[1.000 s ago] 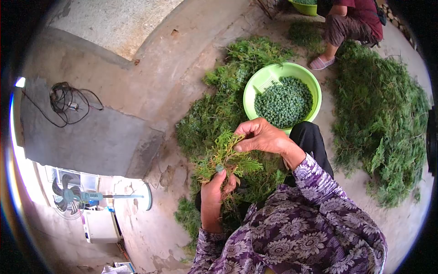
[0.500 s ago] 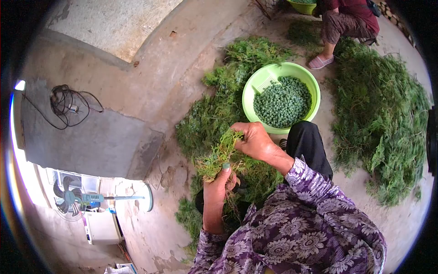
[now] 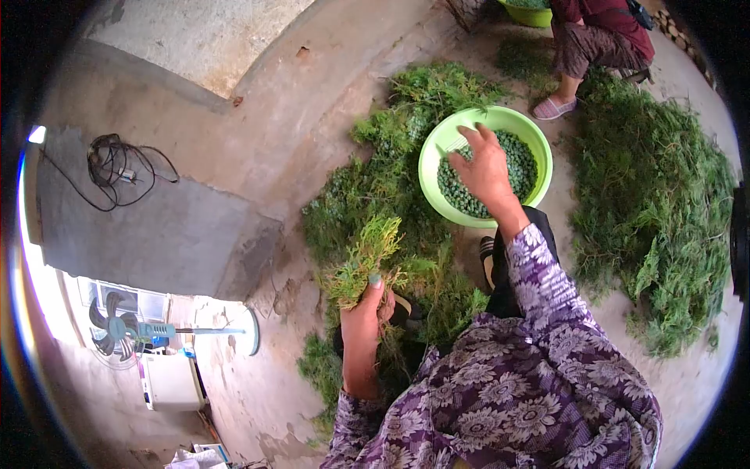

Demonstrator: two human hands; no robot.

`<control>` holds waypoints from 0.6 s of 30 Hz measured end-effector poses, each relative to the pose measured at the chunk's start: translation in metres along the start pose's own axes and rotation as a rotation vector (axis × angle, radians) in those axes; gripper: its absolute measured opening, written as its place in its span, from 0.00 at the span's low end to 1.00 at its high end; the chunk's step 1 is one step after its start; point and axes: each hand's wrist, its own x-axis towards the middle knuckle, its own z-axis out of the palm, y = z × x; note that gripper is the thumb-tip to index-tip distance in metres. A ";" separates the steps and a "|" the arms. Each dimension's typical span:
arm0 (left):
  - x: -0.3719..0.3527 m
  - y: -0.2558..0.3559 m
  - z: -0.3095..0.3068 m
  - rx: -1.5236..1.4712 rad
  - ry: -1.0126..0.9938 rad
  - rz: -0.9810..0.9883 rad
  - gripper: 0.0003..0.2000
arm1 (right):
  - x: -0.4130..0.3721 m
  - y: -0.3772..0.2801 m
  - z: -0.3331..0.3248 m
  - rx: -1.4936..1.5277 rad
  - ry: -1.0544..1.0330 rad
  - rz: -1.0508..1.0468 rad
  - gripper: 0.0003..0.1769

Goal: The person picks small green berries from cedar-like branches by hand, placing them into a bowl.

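Observation:
A leafy green sprig [image 3: 366, 254] stands up from my left hand [image 3: 366, 309], whose thumb and fingers are closed round its lower end. My right hand [image 3: 486, 168] is over the light green basin [image 3: 432, 202], its fingers spread and nothing visible between them. Small round green berries [image 3: 517, 156] fill much of the basin, partly hidden under that hand. Cut green branches [image 3: 344, 191] lie on the floor beside and below the sprig.
A large branch pile [image 3: 656, 203] lies at the right. Beyond the basin a person [image 3: 598, 47] crouches near another green basin [image 3: 527, 14]. At the left are a coiled cable [image 3: 113, 168], a fan [image 3: 117, 328] and a white box [image 3: 173, 381].
My right hand has left the sprig and moved up and right to above the basin, its fingers opening. My left hand still holds the sprig, slightly lower left.

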 end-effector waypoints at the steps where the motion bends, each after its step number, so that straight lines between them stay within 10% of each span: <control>1: 0.000 0.002 0.007 -0.040 0.031 0.057 0.07 | 0.002 0.019 0.007 0.022 -0.079 0.061 0.25; 4: 0.004 -0.001 0.011 -0.008 0.100 -0.005 0.07 | -0.005 -0.007 -0.019 0.290 -0.288 0.230 0.20; 8: 0.009 -0.002 0.017 -0.008 0.084 -0.007 0.06 | -0.055 -0.067 -0.036 0.812 -0.554 -0.058 0.12; 18: 0.008 -0.009 0.009 0.128 -0.001 0.057 0.05 | -0.080 -0.084 -0.017 0.638 -0.620 -0.162 0.14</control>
